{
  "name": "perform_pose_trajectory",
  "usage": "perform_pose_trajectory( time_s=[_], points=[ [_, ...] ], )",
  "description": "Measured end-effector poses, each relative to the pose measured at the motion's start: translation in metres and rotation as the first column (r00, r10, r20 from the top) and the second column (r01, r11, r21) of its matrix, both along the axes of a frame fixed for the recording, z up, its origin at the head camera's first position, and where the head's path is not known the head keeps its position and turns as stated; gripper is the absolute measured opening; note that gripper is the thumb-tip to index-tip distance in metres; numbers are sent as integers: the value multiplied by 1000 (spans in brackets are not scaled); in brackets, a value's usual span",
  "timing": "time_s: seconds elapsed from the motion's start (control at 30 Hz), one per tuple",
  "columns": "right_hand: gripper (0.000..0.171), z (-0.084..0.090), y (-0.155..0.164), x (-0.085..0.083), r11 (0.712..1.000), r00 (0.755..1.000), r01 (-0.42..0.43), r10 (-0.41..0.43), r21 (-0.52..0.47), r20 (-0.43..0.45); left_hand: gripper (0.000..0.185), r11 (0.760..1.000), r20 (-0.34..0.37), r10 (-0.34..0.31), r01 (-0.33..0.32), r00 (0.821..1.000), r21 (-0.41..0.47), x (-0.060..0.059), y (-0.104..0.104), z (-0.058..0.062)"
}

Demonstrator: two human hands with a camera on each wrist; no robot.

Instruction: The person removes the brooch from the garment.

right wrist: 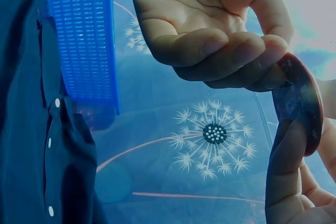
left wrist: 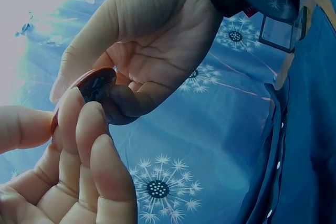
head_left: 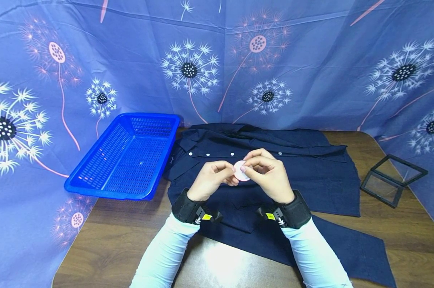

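Note:
A small round disc (head_left: 240, 172), pale with a pinkish rim, is held between both hands above a dark navy shirt (head_left: 332, 176). My left hand (head_left: 211, 182) pinches its left side with thumb and fingers. On the opposite side, my right hand (head_left: 272, 176) grips the edge, the thumb over the pale face. From the left wrist, the disc's dark underside (left wrist: 97, 85) and reddish rim show. The right wrist view catches that dark side (right wrist: 296, 103) too, with fingertips at its edges. The shirt lies spread out, and white buttons (head_left: 207, 154) run along its front.
A blue perforated basket (head_left: 155, 176) stands at the left of the wooden table (head_left: 105, 240). Toward the right edge, a black hinged frame (head_left: 393, 180) with clear panes stands opened. Behind the table hangs a blue cloth (head_left: 224, 60) with dandelion prints.

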State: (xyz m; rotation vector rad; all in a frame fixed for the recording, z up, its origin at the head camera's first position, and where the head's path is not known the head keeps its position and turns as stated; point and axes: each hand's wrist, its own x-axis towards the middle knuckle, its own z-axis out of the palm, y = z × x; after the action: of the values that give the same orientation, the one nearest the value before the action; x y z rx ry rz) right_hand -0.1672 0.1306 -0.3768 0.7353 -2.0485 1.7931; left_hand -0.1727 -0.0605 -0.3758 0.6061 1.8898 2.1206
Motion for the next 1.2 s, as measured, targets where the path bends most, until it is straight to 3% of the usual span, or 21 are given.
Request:
perform_pose_trajectory(
  time_s=[0.37,0.7,1.2],
  points=[
    [19,2,-5,3,998,998,56,-56,-15,23,27,999,4,3,-3,1000,34,0,0,0],
    [24,5,-5,6,995,991,95,-93,-17,95,25,999,-2,10,-10,1000,39,0,0,-1],
    [25,5,-2,5,999,975,39,-45,31,219,24,999,-14,27,-27,1000,25,-1,0,-3]
  ],
)
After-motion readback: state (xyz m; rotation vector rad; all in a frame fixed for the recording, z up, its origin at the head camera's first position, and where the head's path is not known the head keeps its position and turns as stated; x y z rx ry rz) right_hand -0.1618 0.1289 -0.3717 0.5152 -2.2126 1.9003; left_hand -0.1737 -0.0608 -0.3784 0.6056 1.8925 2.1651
